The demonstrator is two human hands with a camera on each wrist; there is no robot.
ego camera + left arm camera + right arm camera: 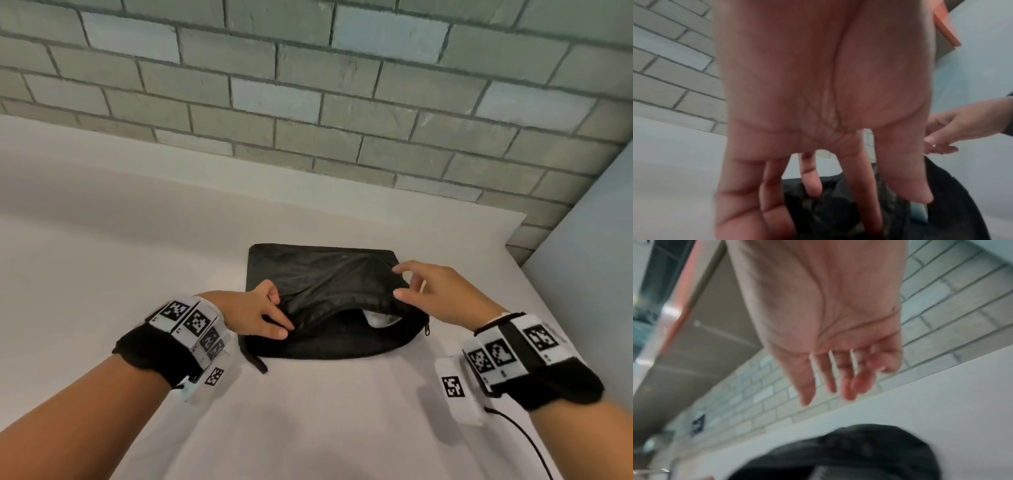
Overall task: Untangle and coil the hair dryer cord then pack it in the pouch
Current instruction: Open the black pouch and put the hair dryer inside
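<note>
A black pouch (325,274) lies flat on the white table (120,240), its zippered mouth gaping toward me. Inside the mouth a white part of the hair dryer (378,318) shows; the cord is hidden. My left hand (277,313) is at the mouth's left end. Its fingers are straight and touch the fabric, as the left wrist view shows of the hand (859,194) and the pouch (838,211). My right hand (407,281) hovers over the pouch's right side with loosely spread fingers and holds nothing. In the right wrist view, this hand (830,386) is above the pouch (859,451).
A grey brick wall (308,102) rises behind the table. The table's right edge (548,308) runs close beside my right wrist, with a pale panel beyond it. A thin black cable (520,435) trails from the right wrist unit. A pouch strap (255,359) lies at the near left corner.
</note>
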